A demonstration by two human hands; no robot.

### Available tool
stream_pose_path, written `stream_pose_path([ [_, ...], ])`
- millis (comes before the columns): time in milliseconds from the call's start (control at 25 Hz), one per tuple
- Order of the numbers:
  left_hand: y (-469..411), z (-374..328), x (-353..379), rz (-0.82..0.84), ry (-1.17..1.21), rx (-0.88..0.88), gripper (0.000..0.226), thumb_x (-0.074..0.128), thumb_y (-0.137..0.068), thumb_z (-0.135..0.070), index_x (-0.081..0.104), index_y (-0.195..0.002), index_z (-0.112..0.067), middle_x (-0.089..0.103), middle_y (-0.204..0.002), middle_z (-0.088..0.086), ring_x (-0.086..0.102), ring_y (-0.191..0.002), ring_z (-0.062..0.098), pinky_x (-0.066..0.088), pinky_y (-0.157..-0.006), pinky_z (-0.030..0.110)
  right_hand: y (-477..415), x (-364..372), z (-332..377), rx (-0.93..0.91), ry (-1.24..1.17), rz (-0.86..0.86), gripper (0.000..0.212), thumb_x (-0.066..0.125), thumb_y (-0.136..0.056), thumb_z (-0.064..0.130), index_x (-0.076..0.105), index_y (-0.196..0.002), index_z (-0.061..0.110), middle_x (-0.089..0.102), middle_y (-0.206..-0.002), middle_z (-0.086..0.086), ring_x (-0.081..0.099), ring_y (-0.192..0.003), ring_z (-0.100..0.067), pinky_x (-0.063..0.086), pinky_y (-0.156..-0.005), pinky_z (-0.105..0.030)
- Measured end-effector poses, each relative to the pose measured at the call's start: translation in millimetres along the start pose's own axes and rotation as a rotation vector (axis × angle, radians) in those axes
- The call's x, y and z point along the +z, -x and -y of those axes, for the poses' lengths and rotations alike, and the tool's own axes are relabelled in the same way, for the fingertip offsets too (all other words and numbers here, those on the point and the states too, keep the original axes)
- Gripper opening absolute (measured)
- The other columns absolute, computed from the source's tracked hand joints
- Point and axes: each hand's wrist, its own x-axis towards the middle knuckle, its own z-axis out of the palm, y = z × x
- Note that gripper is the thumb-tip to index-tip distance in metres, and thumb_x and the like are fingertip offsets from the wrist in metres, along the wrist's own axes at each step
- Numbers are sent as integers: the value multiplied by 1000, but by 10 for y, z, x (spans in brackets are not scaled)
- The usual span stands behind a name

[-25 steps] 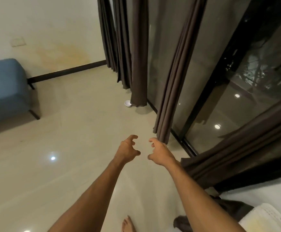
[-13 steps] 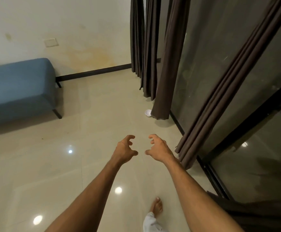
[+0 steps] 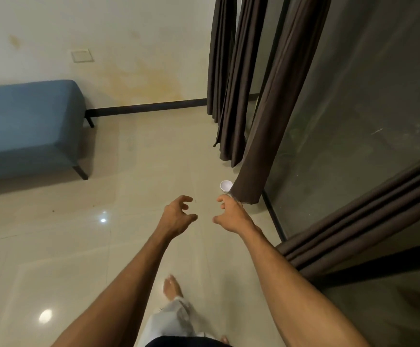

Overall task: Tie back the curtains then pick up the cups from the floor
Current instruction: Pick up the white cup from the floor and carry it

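**Cup** (image 3: 226, 185). One, small, white, round-rimmed, with thin smooth walls; paper or plastic, cannot tell which. It stands upright on the floor (image 3: 138, 171) with its mouth up and its long axis vertical, near the floor's right edge where the glass door (image 3: 354, 108) meets it. It is just beside the hem of the nearest curtain panel (image 3: 269, 126); whether cloth and cup touch cannot be told.

**Bearing.** The cup lies ahead of both hands and slightly to the right. The right hand is nearer. A pickup likely calls for a reach forward and down, closing round the rim or wall from above.

**Left hand** (image 3: 177, 217). Empty, held above the floor, fingers spread and half bent like a claw, thumb apart.

**Right hand** (image 3: 232, 216). Empty, same spread, half-bent posture, palm down.

**Curtains.** Dark brown, heavy matte cloth in long vertical folds.
- Far panels (image 3: 221, 71) hang near the floor's far right corner.
- A gathered bundle (image 3: 354, 221) slants across the door nearer the person.
- No tie-back shows on any of them.

**Floor.** Large beige tiles, glossy, with lamp glints.

**Bench** (image 3: 28, 126). Blue upholstery on dark thin legs, at the floor's left edge against the stained pale wall (image 3: 128, 46).

**Bare foot** (image 3: 171, 286). On the tiles below the arms.
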Motion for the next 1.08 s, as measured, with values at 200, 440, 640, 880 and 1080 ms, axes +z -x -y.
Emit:
stream_pose_path([
  [200, -1007, -254, -180, 64, -56, 21, 44, 71, -80, -15, 58, -122, -20, 61, -112, 8, 65, -90, 24, 54, -71, 31, -881, -221, 296, 22, 9, -21, 61, 68, -86, 13, 43, -142, 18, 51, -139, -7, 54, -121, -27, 50, -95, -39],
  [440, -2252, -616, -568, 203, -219, 103, 46, 69, -83, -16, 55, -126, -21, 59, -115, 6, 61, -90, 21, 52, -73, 28, -1915, -535, 694, 141, -63, -107, 54, 71, -86, 14, 49, -135, 17, 53, -137, -10, 54, -119, -29, 45, -87, -31],
  [640, -3172, -830, -636, 282, -290, 113, 48, 70, -83, -17, 54, -128, -20, 60, -117, 8, 62, -92, 23, 53, -82, 31, -2650, -643, 913, 175, -136, -100, 57, 75, -83, 15, 49, -134, 19, 53, -136, -7, 51, -123, -27, 48, -98, -38],
  [880, -4032, -1050, -405, 362, -362, 106, 49, 68, -83, -17, 52, -130, -20, 58, -119, 7, 60, -89, 22, 51, -83, 30, -3496, -874, 630, 264, -207, -87, 63, 78, -77, 11, 51, -134, 14, 56, -135, -11, 56, -119, -27, 48, -98, -33],
  [1080, -4759, -1172, -198, 433, -428, 69, 54, 70, -81, -16, 50, -131, -22, 57, -119, 6, 57, -85, 18, 52, -78, 29, -4195, -967, 346, 345, -289, -74, 66, 76, -78, 4, 48, -137, 12, 54, -139, -11, 55, -121, -28, 47, -88, -26],
])
